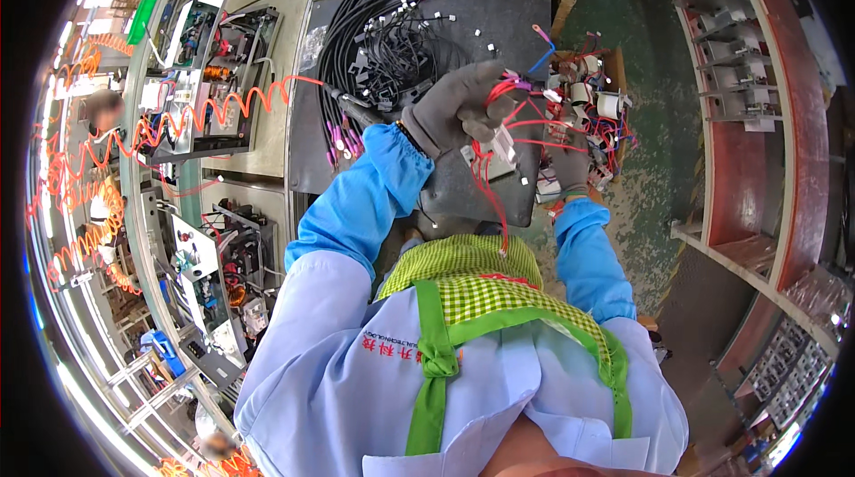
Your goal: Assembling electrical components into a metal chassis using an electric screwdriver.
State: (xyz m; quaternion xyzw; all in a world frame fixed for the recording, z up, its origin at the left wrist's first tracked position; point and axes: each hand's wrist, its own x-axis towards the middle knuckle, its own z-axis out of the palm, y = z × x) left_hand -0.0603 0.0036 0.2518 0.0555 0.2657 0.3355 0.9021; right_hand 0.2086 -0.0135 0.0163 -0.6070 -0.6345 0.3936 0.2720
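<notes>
My left hand [456, 110], in a grey glove, is raised over the near right part of the black mat and closed around a bundle of red wires [488, 176]. A pale, block-shaped component [500, 154] hangs beside these wires, below the fingers. Some red wires stretch right, across my right hand [567, 159]. That hand, also gloved in grey, is lowered at the left side of a carton [614, 72] full of wired, coil-like parts [581, 94]. Wires and parts partly cover its fingers, so its grip is hidden.
Black cables with purple-sleeved lugs [356, 14] and tangled black leads [396, 54] lie on the mat [525, 18]. A coiled orange air hose [223, 107] runs to a dark hand tool [356, 109]. Racks hold assemblies at left; a red-panelled shelf [726, 165] stands right.
</notes>
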